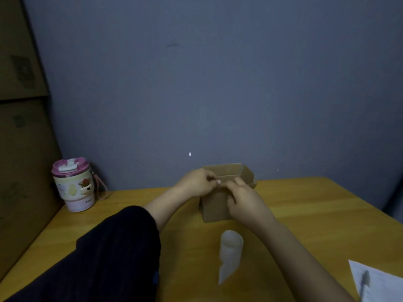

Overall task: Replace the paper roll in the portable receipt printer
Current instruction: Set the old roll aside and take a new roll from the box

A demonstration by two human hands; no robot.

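A small brown cardboard box (214, 209) stands on the wooden table (305, 210) near the wall, its top flaps up. My left hand (196, 183) pinches the near top edge of the box from the left. My right hand (244, 200) grips the same edge from the right, its palm covering the box's front. What lies inside the box is hidden. A white paper roll (231, 249) with a loose tail lies on the table in front of the box. No printer shows.
A pink-lidded tumbler (73, 185) with a cartoon print stands at the table's back left. Large cardboard cartons (24, 149) are stacked along the left side. A sheet of paper with a pen (375, 282) lies at the bottom right corner. A grey wall rises behind.
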